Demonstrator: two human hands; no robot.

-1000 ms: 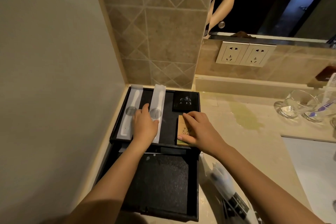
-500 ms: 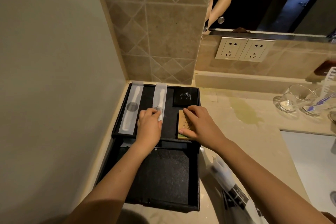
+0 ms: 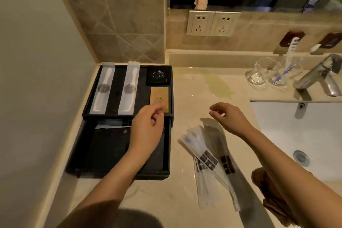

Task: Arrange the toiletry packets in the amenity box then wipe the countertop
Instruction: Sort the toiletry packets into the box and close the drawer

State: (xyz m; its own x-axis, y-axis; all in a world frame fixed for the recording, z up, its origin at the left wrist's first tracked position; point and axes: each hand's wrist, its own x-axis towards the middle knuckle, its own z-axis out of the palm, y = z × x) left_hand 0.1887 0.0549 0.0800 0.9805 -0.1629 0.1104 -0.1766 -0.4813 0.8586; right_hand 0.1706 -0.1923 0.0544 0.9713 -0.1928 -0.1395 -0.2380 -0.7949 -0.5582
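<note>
My left hand (image 3: 148, 127) hovers loosely curled and empty over the matte black amenity box (image 3: 127, 114), whose upper compartment holds two long white packets (image 3: 115, 89), a black square packet (image 3: 158, 76) and a kraft-brown one (image 3: 159, 98), while my right hand (image 3: 227, 116), half-open and empty, hangs above glossy clear sachets (image 3: 209, 163) fanned on the beige stone table (image 3: 194, 89).

No readable text; print on packets (image 3: 207, 159) too blurred.
</note>
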